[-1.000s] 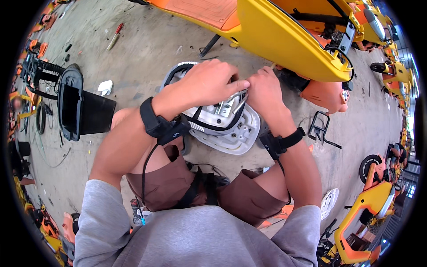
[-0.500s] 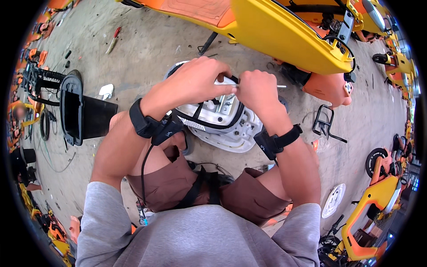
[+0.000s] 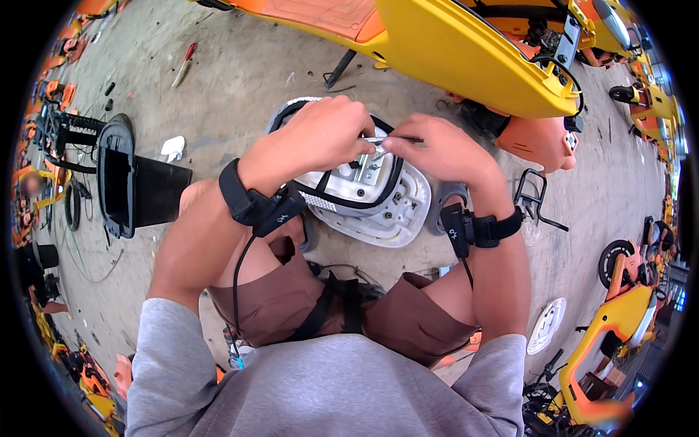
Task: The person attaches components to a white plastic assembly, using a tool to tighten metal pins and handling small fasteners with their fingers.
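Concrete floor (image 3: 240, 65), a strip of it parting the lower edge of the yellow scooter body (image 3: 473, 65) from the white plastic base (image 3: 409, 217) | left hand (image 3: 328, 131), right hand (image 3: 440, 149): fingers nearly closed, pinching a slim metal rod (image 3: 376, 138) over the base | black wrist module (image 3: 452, 218): small white marking (image 3: 453, 234)

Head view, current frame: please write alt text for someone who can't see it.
A person's left hand and right hand hold a slim metal rod above a white shell with black trim near the floor. A yellow-and-orange vehicle body stands beyond; a black container is at left.
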### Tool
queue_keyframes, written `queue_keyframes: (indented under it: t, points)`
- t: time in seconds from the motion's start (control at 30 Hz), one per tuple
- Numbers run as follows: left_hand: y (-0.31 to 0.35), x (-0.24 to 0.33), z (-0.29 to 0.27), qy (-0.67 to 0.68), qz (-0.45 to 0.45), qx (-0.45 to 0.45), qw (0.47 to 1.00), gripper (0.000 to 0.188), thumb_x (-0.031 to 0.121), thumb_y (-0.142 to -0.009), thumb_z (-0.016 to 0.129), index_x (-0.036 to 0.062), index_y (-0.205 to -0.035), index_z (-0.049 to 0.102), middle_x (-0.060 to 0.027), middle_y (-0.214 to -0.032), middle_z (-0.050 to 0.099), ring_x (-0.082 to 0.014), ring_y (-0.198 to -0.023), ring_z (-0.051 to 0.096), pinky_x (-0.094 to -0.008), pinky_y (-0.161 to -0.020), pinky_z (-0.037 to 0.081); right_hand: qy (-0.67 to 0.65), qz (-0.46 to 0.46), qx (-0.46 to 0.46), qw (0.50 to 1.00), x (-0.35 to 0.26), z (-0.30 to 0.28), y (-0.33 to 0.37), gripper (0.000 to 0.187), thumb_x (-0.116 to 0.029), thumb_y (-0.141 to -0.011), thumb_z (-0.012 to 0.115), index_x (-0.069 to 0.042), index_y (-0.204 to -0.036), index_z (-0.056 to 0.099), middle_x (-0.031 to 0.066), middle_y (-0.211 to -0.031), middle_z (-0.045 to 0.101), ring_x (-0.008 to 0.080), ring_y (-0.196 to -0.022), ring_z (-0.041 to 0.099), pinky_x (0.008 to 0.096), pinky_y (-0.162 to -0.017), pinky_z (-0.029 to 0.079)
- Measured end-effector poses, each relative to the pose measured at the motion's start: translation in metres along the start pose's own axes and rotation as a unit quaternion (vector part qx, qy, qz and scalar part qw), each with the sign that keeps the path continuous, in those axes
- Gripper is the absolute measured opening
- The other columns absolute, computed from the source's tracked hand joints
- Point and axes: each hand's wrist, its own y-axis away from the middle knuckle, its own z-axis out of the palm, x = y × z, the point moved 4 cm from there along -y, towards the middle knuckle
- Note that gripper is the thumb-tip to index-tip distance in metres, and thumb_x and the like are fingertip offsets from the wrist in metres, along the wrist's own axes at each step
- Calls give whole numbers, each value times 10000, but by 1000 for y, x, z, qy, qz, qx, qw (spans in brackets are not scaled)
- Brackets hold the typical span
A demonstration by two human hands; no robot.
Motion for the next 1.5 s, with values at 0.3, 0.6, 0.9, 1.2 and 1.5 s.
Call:
queue_keyframes:
  t: [0.3,0.6,0.9,1.2,1.5]
  points:
    - [4,-10,-5,-12,-27,37,999,272,208,-846,739,35,-1055,748,-203,-885,712,-403,-900,671,-469,-799,527,24,105,23,994,-14,7,-4,440,-407,-1015,570,4,-990,723,188,-768,675,354,-729,661,412,-709,523]
    - [0,-17,-5,-24,-20,95,995,367,152,-833,730,22,-1173,684,-178,-1158,679,-392,-1084,630,-448,-917,509,-96,137,-5,986,-19,31,-8,429,-349,-1055,500,35,-1060,690,177,-840,708,239,-772,713,384,-676,539]
    - [6,-14,-13,26,45,201,978,335,158,-862,711,20,-1167,682,-169,-1167,673,-383,-1099,624,-431,-928,504,-216,98,30,971,7,30,-20,521,-385,-1075,450,33,-889,699,109,-786,728,208,-744,650,371,-750,497]
    - [3,-9,-19,81,34,196,977,266,215,-884,695,30,-1072,725,-159,-962,718,-357,-910,677,-422,-801,530,-313,207,204,904,24,43,-25,556,-415,-1064,429,51,-884,672,116,-717,690,188,-678,632,344,-692,493]
    - [-2,-2,6,75,79,74,991,279,250,-878,690,45,-1058,748,-175,-808,718,-378,-800,688,-455,-745,547,-383,202,233,871,21,48,-28,530,-394,-1070,431,45,-876,657,78,-693,618,163,-646,575,341,-643,461]
